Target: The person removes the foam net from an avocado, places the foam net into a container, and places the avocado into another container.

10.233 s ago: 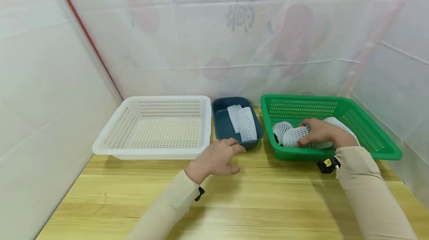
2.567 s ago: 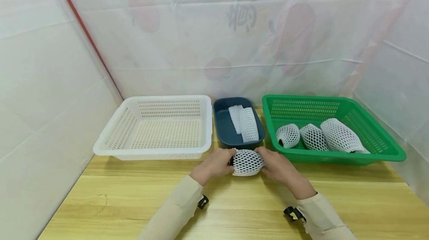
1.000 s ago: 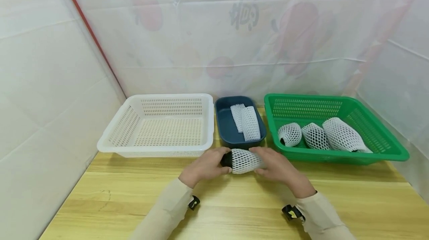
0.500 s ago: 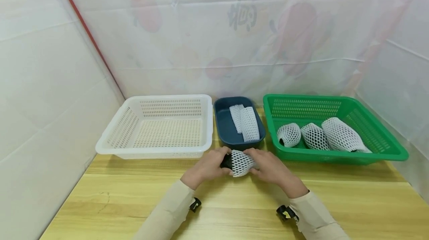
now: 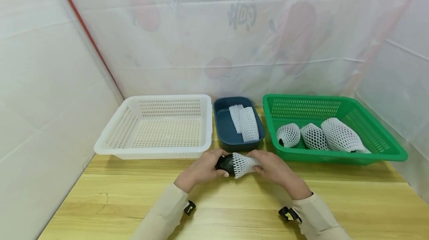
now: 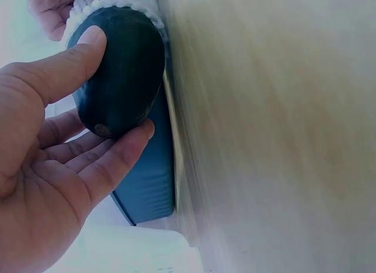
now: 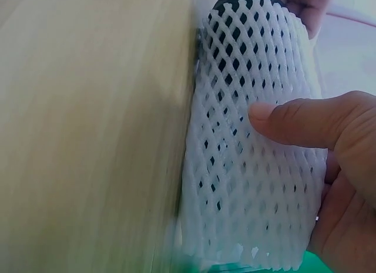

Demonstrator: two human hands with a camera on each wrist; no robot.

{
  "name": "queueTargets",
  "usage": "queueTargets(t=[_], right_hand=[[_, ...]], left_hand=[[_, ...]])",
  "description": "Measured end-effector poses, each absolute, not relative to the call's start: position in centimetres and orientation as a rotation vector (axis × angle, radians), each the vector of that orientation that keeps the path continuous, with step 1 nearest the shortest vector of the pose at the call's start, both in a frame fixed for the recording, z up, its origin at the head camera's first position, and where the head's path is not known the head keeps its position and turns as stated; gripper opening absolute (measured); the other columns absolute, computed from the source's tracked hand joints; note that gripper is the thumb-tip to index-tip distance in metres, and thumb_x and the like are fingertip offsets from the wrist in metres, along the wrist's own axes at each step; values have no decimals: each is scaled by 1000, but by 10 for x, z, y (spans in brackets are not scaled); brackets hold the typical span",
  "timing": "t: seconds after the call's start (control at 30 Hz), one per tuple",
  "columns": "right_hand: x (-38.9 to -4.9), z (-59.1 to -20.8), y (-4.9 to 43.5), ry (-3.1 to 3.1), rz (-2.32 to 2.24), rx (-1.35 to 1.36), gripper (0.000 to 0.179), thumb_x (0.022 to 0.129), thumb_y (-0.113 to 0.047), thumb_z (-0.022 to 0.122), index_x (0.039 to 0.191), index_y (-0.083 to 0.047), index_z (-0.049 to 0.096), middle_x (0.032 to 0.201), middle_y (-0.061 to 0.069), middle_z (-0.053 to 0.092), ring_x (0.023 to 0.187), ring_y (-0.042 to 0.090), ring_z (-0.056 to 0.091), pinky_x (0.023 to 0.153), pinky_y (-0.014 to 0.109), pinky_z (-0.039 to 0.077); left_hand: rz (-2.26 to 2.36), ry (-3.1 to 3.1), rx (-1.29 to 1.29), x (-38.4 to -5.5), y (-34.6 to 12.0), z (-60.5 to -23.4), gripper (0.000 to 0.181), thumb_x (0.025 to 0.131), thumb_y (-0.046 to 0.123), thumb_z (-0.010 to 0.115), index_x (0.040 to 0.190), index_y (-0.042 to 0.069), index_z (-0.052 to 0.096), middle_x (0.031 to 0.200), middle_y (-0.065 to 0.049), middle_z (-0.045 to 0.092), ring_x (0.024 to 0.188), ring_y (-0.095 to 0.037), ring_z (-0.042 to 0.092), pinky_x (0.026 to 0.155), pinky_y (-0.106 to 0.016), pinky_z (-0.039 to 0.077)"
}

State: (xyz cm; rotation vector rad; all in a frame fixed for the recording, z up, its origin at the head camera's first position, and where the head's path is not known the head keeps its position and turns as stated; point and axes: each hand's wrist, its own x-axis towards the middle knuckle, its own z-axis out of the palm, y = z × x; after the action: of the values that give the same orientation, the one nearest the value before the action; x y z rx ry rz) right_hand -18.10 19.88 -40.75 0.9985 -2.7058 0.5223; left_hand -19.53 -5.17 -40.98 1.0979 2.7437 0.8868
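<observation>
Dark-green fruit lies half bare, seemingly midway, over the bench before the blue tray, left hand gripping it, right hand pinching its foam net; two loose nets in tray, three netted pieces left in green basket.

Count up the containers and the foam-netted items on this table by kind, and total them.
White basket: 1
Green basket: 1
Dark blue bin: 1
Flat foam net sleeves in the bin: 2
Netted items in the green basket: 3
Dark oval item partly in a foam net: 1
Total: 9
</observation>
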Motion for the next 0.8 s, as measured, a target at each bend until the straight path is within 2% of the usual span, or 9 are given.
queueTargets(t=[0.17, 0.4, 0.6, 0.8], right_hand=[[-181, -409, 198, -2720, 533, 976, 36, 71, 1, 75, 103, -5, 60, 97, 8, 64, 85, 23, 61, 73, 40, 49], [-181, -405, 198, -2798, 657, 959, 58, 73, -9, 77, 124, -1, 51, 120, 14, 55, 108, 29, 52, 87, 45, 44], [-185, -407, 187, -2767, 664, 1058, 51, 73, -6, 77, 118, 1, 54, 112, 12, 58, 100, 24, 55, 83, 42, 46], [-184, -408, 178, -2766, 622, 1066, 46, 73, -6, 77, 114, 0, 56, 107, 10, 60, 94, 22, 56, 79, 40, 47]], left_hand=[[878, 2753, 1091, -194, -51, -409, 53, 79, 26, 75, 122, 4, 52, 116, -8, 57, 104, -17, 52, 87, -30, 43], [815, 2798, 1102, -193, -45, -408, 62, 77, 30, 77, 127, 5, 49, 120, -8, 54, 104, -17, 51, 87, -30, 43], [781, 2803, 1088, -192, -35, -404, 61, 76, 25, 77, 126, 5, 48, 121, -8, 50, 102, -17, 50, 86, -29, 43], [781, 2763, 1109, -196, -31, -406, 64, 70, 21, 83, 122, 6, 48, 112, -6, 54, 96, -15, 51, 83, -26, 43]])
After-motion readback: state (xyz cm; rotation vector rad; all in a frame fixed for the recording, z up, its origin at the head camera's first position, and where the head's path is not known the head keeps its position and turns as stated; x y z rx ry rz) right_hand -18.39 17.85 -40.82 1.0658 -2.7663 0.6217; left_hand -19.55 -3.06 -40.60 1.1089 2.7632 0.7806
